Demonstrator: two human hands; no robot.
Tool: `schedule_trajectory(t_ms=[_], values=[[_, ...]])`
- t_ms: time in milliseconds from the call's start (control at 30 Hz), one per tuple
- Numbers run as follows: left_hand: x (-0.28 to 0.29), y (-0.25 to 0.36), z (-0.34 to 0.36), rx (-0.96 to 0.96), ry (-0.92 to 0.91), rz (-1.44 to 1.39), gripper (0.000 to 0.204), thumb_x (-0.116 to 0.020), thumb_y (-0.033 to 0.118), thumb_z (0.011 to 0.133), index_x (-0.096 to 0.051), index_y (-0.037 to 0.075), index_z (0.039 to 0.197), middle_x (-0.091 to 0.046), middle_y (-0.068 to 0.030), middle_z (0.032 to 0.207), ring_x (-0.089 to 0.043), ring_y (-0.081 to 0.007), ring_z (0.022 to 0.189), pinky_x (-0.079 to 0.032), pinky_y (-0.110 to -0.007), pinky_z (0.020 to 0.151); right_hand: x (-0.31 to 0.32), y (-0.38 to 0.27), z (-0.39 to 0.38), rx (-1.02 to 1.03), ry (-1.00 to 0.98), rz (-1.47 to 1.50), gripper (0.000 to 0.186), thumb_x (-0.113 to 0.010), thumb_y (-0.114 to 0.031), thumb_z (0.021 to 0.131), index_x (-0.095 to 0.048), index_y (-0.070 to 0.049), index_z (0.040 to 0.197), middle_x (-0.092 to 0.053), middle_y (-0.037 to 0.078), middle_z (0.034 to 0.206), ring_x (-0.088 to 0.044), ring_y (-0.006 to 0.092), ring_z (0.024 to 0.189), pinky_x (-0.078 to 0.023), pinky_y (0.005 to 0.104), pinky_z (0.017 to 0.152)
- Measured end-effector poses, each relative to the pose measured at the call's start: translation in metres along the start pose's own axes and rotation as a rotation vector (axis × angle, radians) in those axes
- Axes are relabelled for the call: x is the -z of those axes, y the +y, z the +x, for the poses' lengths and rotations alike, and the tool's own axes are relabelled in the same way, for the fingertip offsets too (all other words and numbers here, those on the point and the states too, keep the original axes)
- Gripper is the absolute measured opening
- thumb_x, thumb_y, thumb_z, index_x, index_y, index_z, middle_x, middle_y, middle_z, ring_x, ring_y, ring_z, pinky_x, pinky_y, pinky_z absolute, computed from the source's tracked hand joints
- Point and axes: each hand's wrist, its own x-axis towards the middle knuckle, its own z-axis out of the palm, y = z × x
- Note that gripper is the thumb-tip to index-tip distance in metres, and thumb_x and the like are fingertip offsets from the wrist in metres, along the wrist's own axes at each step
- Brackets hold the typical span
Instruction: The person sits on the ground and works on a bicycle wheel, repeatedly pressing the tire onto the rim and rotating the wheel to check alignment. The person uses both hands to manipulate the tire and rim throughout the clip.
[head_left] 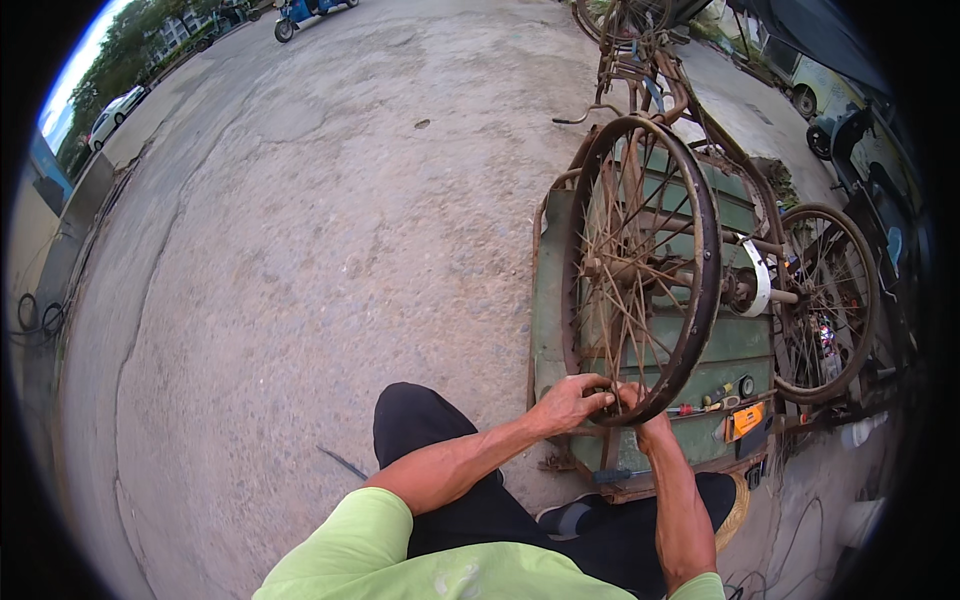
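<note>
A wheel (708, 260) without a tyre stands tilted right of centre in the frame, over a rusty green cart (555, 290). At its lower rim, the left hand (572, 403) and right hand (655, 432) meet, fingers bent narrow; whether they grip the rim or something small cannot be told. Good work here probably means one hand steadying the rim, the other feeling lightly, knuckles clear of the spokes (622, 300).
</note>
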Motion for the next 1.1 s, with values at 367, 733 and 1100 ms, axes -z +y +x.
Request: schedule_trajectory(t_ms=[367, 733, 1100], values=[[0.008, -0.010, 0.019, 0.261, -0.143, -0.152, 0.049, -0.078, 0.042, 0.094, -0.066, -0.001, 0.113, -0.065, -0.0067, 0.084, -0.061, -0.0139, 0.068, -0.051, -0.031, 0.063, 0.002, 0.001, -0.006, 0.037, 0.065, -0.097, 0.030, -0.073, -0.034, 0.096, -0.064, -0.009, 0.083, -0.057, -0.002, 0.075, -0.051, 0.0113, 0.071, -0.041, 0.0299, 0.066], [0.002, -0.024, 0.037, 0.288, -0.370, -0.529, 0.034, -0.079, 0.036, 0.094, -0.070, 0.008, 0.109, -0.060, 0.0031, 0.076, -0.050, -0.0077, 0.058, -0.037, -0.026, 0.052, 0.015, 0.029, -0.002, 0.415, 0.286, -0.173, 0.032, -0.066, -0.032, 0.102, -0.067, 0.000, 0.096, -0.070, 0.007, 0.086, -0.064, 0.0142, 0.074, -0.049, 0.0331, 0.065], [-0.008, -0.006, 0.037, 0.309, -0.202, -0.356, 0.035, -0.083, 0.038, 0.090, -0.065, 0.008, 0.095, -0.055, 0.0012, 0.067, -0.051, -0.0103, 0.057, -0.039, -0.029, 0.050, 0.000, 0.023, -0.009, 0.184, 0.182, 0.058, 0.025, -0.065, -0.030, 0.103, -0.067, -0.005, 0.098, -0.064, 0.000, 0.089, -0.058, 0.0113, 0.081, -0.046, 0.0301, 0.071]])
